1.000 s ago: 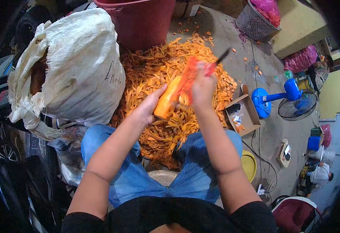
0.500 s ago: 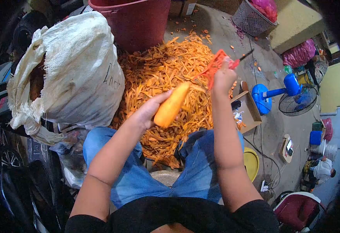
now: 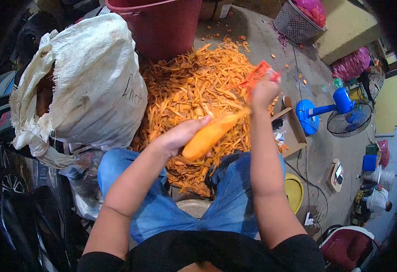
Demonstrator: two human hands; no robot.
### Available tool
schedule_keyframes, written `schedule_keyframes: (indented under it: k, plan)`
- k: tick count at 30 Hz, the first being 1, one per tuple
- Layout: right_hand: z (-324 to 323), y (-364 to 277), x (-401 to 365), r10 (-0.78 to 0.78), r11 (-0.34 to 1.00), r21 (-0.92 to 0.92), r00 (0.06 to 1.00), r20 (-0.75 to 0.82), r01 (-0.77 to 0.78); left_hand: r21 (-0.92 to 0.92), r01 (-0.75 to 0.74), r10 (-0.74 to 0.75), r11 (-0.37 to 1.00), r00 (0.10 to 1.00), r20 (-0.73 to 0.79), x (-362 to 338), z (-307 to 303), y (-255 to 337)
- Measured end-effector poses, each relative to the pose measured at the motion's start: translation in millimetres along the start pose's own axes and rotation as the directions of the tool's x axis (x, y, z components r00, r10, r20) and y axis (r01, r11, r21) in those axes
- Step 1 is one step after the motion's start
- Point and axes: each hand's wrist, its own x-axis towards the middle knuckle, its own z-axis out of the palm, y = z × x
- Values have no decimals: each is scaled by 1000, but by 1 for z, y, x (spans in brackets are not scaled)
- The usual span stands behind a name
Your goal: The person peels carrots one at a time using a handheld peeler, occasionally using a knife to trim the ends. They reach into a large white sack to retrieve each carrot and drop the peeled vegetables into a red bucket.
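My left hand (image 3: 185, 135) is wrapped round the thick end of a peeled orange carrot (image 3: 210, 138), which points up and to the right. In my right hand (image 3: 265, 92) is a red peeler (image 3: 258, 75), somewhat blurred, just beyond the carrot's thin tip. A wide heap of orange peelings (image 3: 207, 86) lies on the floor beneath both hands, between and beyond my knees.
A white woven sack (image 3: 98, 81) stands at the left, beside a dark red tub (image 3: 162, 31). To the right are a cardboard box (image 3: 294, 136), a blue fan (image 3: 330, 109), a yellow lid (image 3: 294, 192) and cables. A person (image 3: 377, 199) is at the far right.
The carrot has tilted further to the right, with its tip lower. My right hand and the peeler have shifted slightly right and down.
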Motion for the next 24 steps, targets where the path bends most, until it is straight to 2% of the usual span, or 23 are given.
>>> schedule_keyframes:
  k: [1,3,4,5,7,8,9,10,12,13,14,16,18,19,21,22,23,24]
  plan:
    - [-8,-5,7,201,979,-9,979,5,-201,-45,-3,4,999,1000,20,1,0,-1]
    - [-12,-21,1,203,979,4,978,49,-203,-89,-9,14,996,999,50,7,-5,-1]
    - [-12,-31,-7,205,978,20,973,106,-208,-186,4,-6,983,1000,-11,11,-14,-1]
    - [-13,-40,-20,148,983,79,968,202,-167,-284,10,-32,959,997,-73,15,-22,-2]
    - [-8,-46,-45,-29,979,199,948,316,-37,-318,-47,9,947,993,-120,24,-32,-3]
    - [-6,-53,-61,-137,967,250,938,318,56,-346,-101,46,933,986,-163,27,-36,-3]
    - [-5,-64,-75,-243,943,300,918,315,147,-331,-125,83,935,987,-139,28,-37,-5]
    - [-6,-66,-86,-243,942,301,917,315,146,-331,-126,84,935,987,-140,26,-29,-1]
    - [-8,-66,-98,-43,991,131,847,529,-31,-324,-250,115,912,916,-384,22,-9,5]
    - [-9,-67,-95,-5,994,97,847,532,-55,-201,-199,129,959,940,-316,21,-18,-4]
    - [-5,-59,-84,-3,994,95,847,532,-56,-202,-197,127,959,940,-316,17,-19,-4]
    - [7,-31,-48,-92,983,174,975,204,56,5,9,-8,1000,988,-153,11,-16,-2]
    - [1,-12,-14,39,998,-47,995,88,-35,14,4,-2,1000,988,-155,8,-10,-3]
    - [-2,-7,-7,39,998,-46,996,83,-35,-20,2,-4,1000,988,-151,7,-7,-2]
    - [-6,-8,0,329,942,47,943,55,-331,-53,-6,-2,999,990,-142,7,-7,0]
    - [-6,-12,-3,325,944,46,944,57,-328,-159,7,-23,987,995,-96,7,-11,-1]
    - [-4,-16,-13,277,937,178,949,148,-301,-263,23,-38,965,998,-49,8,-14,-3]
    - [-3,-26,-26,217,908,308,949,230,-283,-266,21,-36,964,998,-51,10,-16,-2]
